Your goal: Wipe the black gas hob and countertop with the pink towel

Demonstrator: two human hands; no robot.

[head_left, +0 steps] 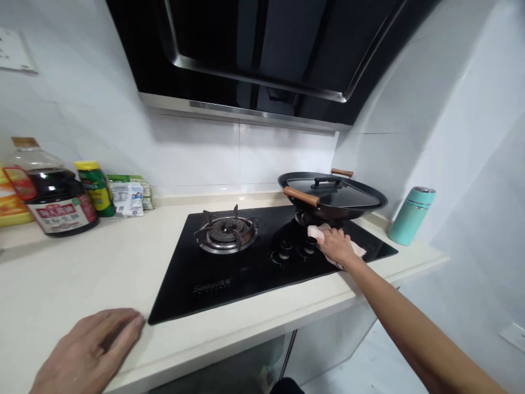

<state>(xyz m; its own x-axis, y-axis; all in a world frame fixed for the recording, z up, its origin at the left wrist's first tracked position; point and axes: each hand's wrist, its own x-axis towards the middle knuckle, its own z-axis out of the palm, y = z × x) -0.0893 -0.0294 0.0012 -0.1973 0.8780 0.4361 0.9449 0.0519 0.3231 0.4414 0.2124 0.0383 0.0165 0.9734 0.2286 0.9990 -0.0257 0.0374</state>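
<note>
My right hand (337, 244) presses a pale pink cloth (358, 249) onto the black glass gas stove (246, 273), its fingers over the fabric. The cloth lies just right of the two control knobs (285, 250), in front of the right burner. Behind it a dark wok (348, 210) with wooden handles sits on that burner under a flat lid (344, 192). My left hand (88, 350) rests on the counter by the stove's front left corner, fingers loosely bent and thumb apart, holding nothing. The left burner (227, 231) carries no pan.
A black range hood (254, 60) overhangs the stove. On the counter (82, 268) at left stand a dark sauce bottle (57, 191), a green bottle with a yellow cap (95, 189) and small packets (129, 197). A turquoise flask (412, 216) stands at the right end by the wall.
</note>
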